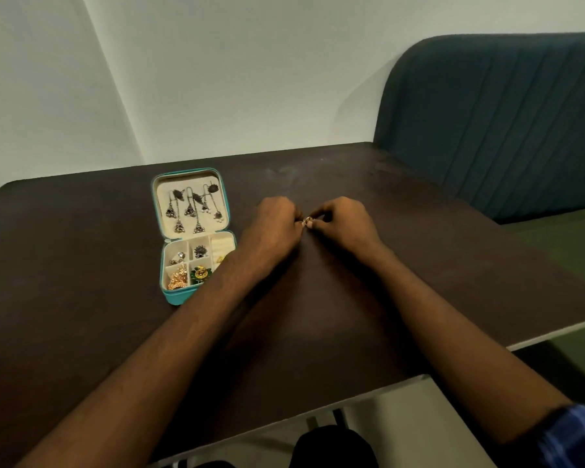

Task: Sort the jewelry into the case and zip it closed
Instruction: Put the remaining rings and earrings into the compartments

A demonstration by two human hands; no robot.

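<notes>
A small teal jewelry case lies open on the dark table, left of my hands. Its lid holds several dark silver dangling earrings. The divided base holds a gold piece, a green and yellow piece and a dark stud. My left hand and my right hand meet fingertip to fingertip over the table. Between them they pinch a small gold ring-like piece. My left forearm covers the case's near right corner.
A dark teal padded bench back rises behind the table's right side. The table's front edge runs diagonally below my arms, with a dark object under it. A pale wall stands behind.
</notes>
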